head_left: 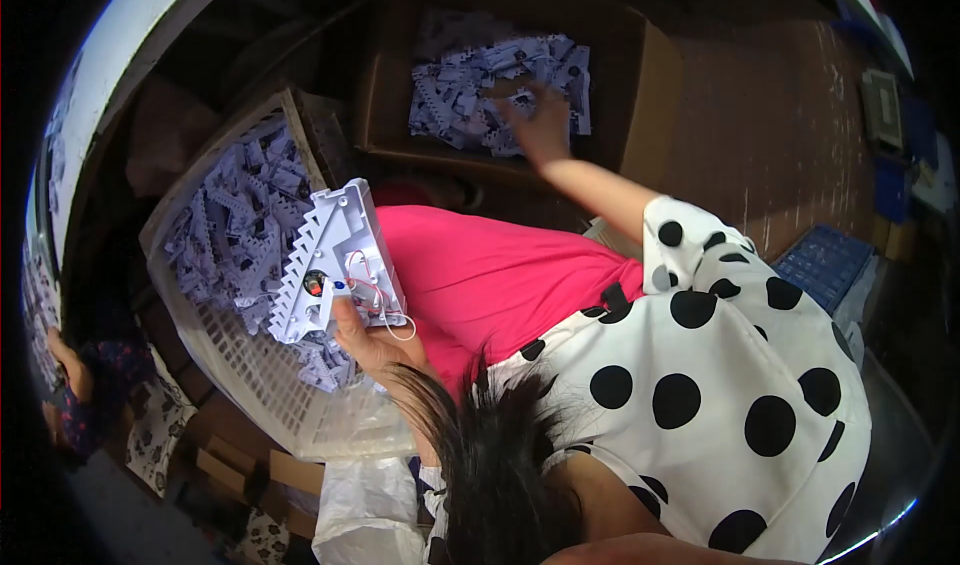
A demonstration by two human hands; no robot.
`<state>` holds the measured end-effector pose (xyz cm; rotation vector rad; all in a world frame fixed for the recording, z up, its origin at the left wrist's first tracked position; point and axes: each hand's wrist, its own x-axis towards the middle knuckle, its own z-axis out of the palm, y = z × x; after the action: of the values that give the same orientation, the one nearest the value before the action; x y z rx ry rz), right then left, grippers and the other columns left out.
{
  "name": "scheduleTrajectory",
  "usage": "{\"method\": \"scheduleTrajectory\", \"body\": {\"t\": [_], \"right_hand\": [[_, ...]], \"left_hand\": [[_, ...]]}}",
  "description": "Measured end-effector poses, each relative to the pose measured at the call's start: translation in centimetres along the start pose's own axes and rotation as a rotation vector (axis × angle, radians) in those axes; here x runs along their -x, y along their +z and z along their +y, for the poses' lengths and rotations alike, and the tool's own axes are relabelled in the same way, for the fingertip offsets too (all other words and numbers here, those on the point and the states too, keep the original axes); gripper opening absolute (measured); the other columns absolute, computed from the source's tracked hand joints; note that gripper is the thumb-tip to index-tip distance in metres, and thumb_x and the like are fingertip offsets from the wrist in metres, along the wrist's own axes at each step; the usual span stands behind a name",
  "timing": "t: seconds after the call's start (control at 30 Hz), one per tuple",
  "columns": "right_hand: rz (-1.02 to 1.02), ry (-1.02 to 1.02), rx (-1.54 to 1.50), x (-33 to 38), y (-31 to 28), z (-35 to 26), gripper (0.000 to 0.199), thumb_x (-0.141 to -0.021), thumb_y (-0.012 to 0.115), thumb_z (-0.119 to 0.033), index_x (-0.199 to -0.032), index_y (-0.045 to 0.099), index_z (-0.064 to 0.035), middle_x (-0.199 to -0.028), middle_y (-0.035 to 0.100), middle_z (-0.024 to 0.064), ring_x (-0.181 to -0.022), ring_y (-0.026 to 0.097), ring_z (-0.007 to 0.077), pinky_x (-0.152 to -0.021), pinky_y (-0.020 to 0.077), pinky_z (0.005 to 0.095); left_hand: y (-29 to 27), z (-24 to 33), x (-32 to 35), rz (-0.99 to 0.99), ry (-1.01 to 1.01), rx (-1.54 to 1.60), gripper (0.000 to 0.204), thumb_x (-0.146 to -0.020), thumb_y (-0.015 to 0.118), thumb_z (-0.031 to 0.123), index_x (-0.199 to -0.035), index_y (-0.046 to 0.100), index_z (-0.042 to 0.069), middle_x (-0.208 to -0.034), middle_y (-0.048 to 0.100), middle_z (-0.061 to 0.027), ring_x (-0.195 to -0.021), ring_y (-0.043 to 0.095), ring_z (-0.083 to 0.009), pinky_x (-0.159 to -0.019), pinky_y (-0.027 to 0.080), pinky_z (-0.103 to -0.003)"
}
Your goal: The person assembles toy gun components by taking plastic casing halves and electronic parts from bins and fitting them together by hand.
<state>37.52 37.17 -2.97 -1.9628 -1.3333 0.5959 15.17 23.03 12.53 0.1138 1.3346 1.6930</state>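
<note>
My left hand [378, 350] grips a white plastic housing [345, 230] with a saw-toothed edge. A small round black-and-red part and thin red and white wires show on it, and the thumb presses against its lower end. It is held over the edge of a white slatted plastic basket [315, 420], heaped with similar toothed pieces [235, 220]. My right hand [540, 125] reaches over a cardboard box [650, 95], its fingers apart just above more white toothed pieces [455, 100]. Shadow dims the fingertips there.
A pale plastic bag [368, 510] hangs below the basket. Blue crates [822, 265] stand at the right. At the far left, a person's hand [70, 370] and dark sleeve [110, 390] show near open cartons [228, 465]. Pink cloth [490, 265] covers my lap.
</note>
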Motion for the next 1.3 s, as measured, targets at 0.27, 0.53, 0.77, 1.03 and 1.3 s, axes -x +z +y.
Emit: {"method": "scheduleTrajectory", "body": {"t": [0.27,0.53,0.77,1.03,1.3], "right_hand": [[-0.243,0.832,0.428,-3.3,7.5,21.1,0.07,-0.073,0.068,-0.035,-0.127,0.039,-0.0019,-0.13,0.036,0.0277,-0.108,0.051,0.043,-0.097,0.0394,0.0485],[-0.192,0.743,0.498,-3.0,4.7,15.7,0.07,-0.073,0.069,-0.039,-0.132,0.039,-0.0176,-0.139,0.019,0.0262,-0.114,0.046,0.0469,-0.094,0.043,0.0491],[-0.081,0.7,0.451,-2.4,6.8,21.1,0.058,-0.077,0.062,-0.044,-0.124,0.05,-0.013,-0.133,0.032,0.0276,-0.114,0.047,0.0435,-0.093,0.044,0.0494],[-0.653,0.19,0.892,-6.5,7.3,29.9,0.04,-0.087,0.046,-0.025,-0.124,0.046,-0.0093,-0.118,0.056,0.0171,-0.103,0.059,0.0347,-0.086,0.0466,0.05],[-0.242,0.306,0.613,-8.5,2.3,15.5,0.055,-0.087,0.051,-0.041,-0.128,0.041,-0.0047,-0.125,0.046,0.0282,-0.106,0.055,0.0417,-0.087,0.0464,0.0479]], "left_hand": [[0.5,-1.5,0.0,-0.005,0.058,-0.016,0.047,-0.087,0.061,0.025,-0.124,0.047,0.0,-0.118,0.057,-0.012,-0.108,0.055,-0.0255,-0.095,0.045,-0.043],[-2.3,-2.5,-1.7,-0.027,-0.011,-0.02,0.047,-0.086,0.062,0.027,-0.124,0.048,0.001,-0.118,0.057,-0.0106,-0.107,0.055,-0.0233,-0.097,0.043,-0.04],[-3.1,-2.8,-2.2,-0.008,-0.066,0.012,0.048,-0.086,0.062,0.029,-0.124,0.049,0.002,-0.118,0.057,-0.0096,-0.107,0.055,-0.0227,-0.099,0.041,-0.039],[-3.1,-2.2,-2.0,-0.15,-0.218,0.038,0.048,-0.087,0.063,0.03,-0.123,0.05,0.001,-0.12,0.057,-0.0079,-0.109,0.052,-0.0199,-0.099,0.039,-0.036],[-1.0,-1.3,-0.5,0.144,-0.071,-0.18,0.05,-0.086,0.063,0.029,-0.125,0.048,0.001,-0.119,0.056,-0.0085,-0.104,0.054,-0.0185,-0.098,0.041,-0.033]]}}
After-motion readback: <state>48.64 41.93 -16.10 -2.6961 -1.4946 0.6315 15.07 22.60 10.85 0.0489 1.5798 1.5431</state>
